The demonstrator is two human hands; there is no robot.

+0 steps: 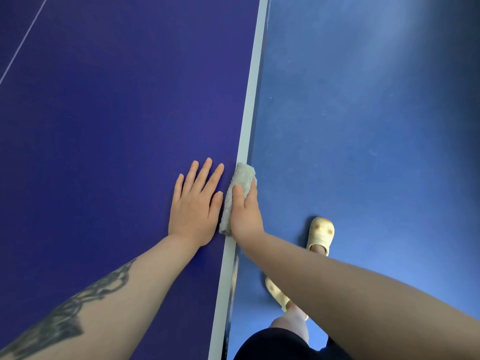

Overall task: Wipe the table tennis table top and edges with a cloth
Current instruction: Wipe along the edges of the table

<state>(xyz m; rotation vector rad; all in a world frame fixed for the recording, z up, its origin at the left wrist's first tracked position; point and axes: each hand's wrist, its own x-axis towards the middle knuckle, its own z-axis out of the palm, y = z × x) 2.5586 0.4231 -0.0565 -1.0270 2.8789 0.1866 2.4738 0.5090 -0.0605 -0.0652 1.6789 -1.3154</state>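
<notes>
Right hand (245, 216) clamps the soft, light cloth (240, 185) over the table (104, 126) side edge; left hand (196, 203) lies flat, fingers spread.

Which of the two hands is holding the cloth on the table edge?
The right hand grips the grey cloth, folded over the white edge of the table. The left hand lies flat on the blue top, fingers spread, holding nothing.
</notes>
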